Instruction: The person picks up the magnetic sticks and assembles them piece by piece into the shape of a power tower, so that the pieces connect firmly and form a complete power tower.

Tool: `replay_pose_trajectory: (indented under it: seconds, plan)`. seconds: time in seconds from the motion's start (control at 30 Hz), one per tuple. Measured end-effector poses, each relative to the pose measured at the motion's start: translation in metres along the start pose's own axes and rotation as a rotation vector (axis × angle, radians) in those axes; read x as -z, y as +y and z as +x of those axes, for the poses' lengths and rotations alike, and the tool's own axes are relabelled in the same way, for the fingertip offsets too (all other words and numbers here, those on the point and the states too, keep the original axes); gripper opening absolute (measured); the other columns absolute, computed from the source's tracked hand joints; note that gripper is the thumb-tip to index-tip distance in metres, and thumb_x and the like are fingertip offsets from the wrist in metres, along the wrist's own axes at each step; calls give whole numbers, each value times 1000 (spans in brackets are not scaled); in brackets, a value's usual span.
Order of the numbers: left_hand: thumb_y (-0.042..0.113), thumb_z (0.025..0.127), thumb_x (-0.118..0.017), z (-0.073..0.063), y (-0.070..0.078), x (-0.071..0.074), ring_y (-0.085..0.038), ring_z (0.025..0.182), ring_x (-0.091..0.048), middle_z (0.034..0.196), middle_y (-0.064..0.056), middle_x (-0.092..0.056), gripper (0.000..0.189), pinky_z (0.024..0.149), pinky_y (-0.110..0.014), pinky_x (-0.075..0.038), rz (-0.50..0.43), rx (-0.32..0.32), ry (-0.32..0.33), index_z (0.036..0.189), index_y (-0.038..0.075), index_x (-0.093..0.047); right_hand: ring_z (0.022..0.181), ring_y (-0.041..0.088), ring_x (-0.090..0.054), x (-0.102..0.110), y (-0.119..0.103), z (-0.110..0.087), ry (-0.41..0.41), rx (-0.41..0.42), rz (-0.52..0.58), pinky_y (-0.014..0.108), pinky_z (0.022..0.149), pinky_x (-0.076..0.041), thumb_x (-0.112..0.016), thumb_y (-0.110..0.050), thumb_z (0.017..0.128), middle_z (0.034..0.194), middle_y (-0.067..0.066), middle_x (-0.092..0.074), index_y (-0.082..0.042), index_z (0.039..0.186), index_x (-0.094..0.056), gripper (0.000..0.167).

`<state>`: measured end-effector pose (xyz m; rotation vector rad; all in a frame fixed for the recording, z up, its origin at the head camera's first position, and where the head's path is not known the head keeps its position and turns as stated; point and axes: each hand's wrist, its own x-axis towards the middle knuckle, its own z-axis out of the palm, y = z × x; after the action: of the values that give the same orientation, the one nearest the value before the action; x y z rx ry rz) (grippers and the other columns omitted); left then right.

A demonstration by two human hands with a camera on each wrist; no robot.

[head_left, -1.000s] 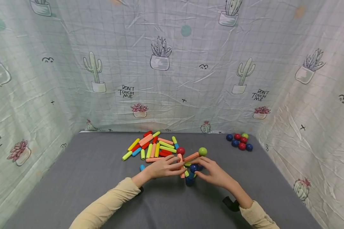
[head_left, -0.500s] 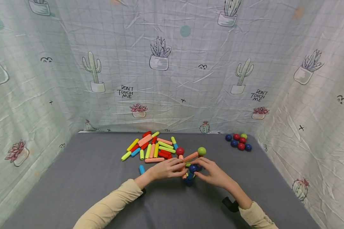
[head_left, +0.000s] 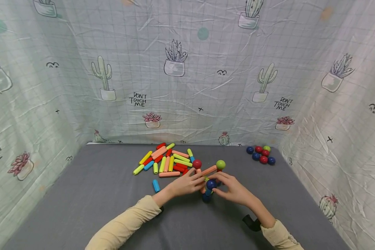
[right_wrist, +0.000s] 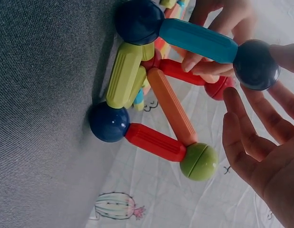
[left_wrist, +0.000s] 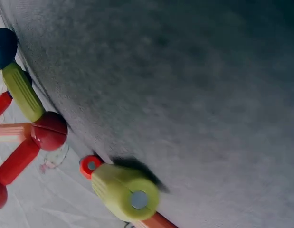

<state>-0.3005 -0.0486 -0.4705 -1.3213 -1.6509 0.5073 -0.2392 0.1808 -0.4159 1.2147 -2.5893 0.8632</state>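
Observation:
My right hand (head_left: 232, 189) pinches a navy ball (right_wrist: 256, 64) at the top of a blue magnetic stick (right_wrist: 199, 40). That stick rises from another navy ball (right_wrist: 139, 21) on the table, part of a frame of sticks and balls. The frame also has a red stick (right_wrist: 155, 142), a green ball (right_wrist: 199, 161), an orange stick (right_wrist: 173, 107) and a red ball (head_left: 197, 164). My left hand (head_left: 187, 183) holds a peach magnetic stick (head_left: 203, 190) beside the frame, its fingers covering most of it. In the left wrist view the hand does not show.
Several loose coloured sticks (head_left: 166, 164) lie behind and left of the left hand. A single blue stick (head_left: 156, 186) lies near the left wrist. Several loose balls (head_left: 264, 160) sit at the back right of the grey table (head_left: 81, 194). A patterned curtain (head_left: 187, 104) surrounds it.
My left hand has shifted rightward toward the frame, and the peach stick is now more hidden by its fingers. The right hand stays nearly still on the navy ball.

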Motion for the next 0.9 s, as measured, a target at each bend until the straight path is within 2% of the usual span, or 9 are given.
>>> replay_pose_trajectory:
  seconds: [0.1, 0.2, 0.33, 0.43, 0.5, 0.57, 0.67, 0.8, 0.9]
  plan:
    - [25, 92, -42, 4, 2, 0, -14, 103, -51, 110, 4, -57, 27, 87, -35, -43, 7, 7, -62, 113, 25, -60, 90, 11, -56, 0, 0, 0, -5, -4, -4, 27, 74, -50, -65, -10, 79, 113, 7, -56, -7, 117, -53, 40]
    - [30, 86, -54, 7, 2, 2, -14, 105, -48, 112, 5, -56, 29, 88, -34, -40, 1, 6, -122, 115, 24, -58, 89, 11, -55, 0, 1, 1, 0, -12, -8, 27, 74, -49, -65, -11, 80, 113, 5, -55, -8, 116, -54, 38]
    - [33, 84, -57, 6, 1, 6, -13, 107, -48, 114, 6, -55, 31, 89, -34, -40, -1, 5, -130, 114, 25, -58, 90, 10, -56, -2, 1, 2, 25, -24, -39, 26, 74, -49, -65, -14, 80, 111, 2, -55, -9, 115, -55, 36]
    - [32, 83, -58, 2, 1, 15, -12, 105, -50, 111, 6, -58, 29, 87, -29, -41, -71, 2, -97, 112, 25, -59, 90, 10, -56, -3, 0, 2, 34, -33, -61, 26, 74, -50, -65, -16, 81, 110, 1, -55, -12, 115, -55, 36]
    - [31, 83, -59, 0, 2, 23, -11, 102, -51, 109, 7, -60, 28, 85, -26, -41, -160, -6, -88, 110, 24, -61, 90, 10, -56, -4, 0, 2, 36, -42, -65, 26, 74, -50, -65, -18, 81, 110, 1, -56, -13, 115, -54, 36]
    - [31, 82, -62, -2, 3, 31, -11, 101, -51, 107, 7, -61, 28, 83, -24, -41, -271, -6, -100, 109, 23, -61, 90, 11, -56, -6, 1, 2, 34, -52, -59, 27, 75, -50, -65, -18, 81, 111, 2, -56, -12, 116, -54, 37]
    - [34, 81, -63, -3, 5, 36, -12, 101, -51, 109, 5, -61, 32, 82, -24, -41, -386, -2, -137, 112, 25, -60, 91, 12, -57, -6, 1, 1, 31, -72, -39, 30, 76, -51, -63, -22, 83, 113, 5, -57, -9, 118, -53, 39]
    - [36, 82, -61, -1, 8, 38, -11, 99, -52, 114, 4, -58, 40, 78, -22, -41, -429, -19, -178, 121, 30, -54, 91, 10, -55, -7, 4, 0, 32, -100, 0, 28, 74, -50, -57, -30, 86, 115, 6, -57, -10, 121, -51, 41]
    - [39, 84, -57, 2, 13, 38, -11, 98, -51, 115, 3, -56, 44, 76, -21, -41, -424, -41, -224, 126, 34, -48, 86, 10, -56, -7, 10, -1, 111, -134, 68, 25, 69, -49, -55, -27, 88, 109, 6, -59, -11, 117, -53, 34]
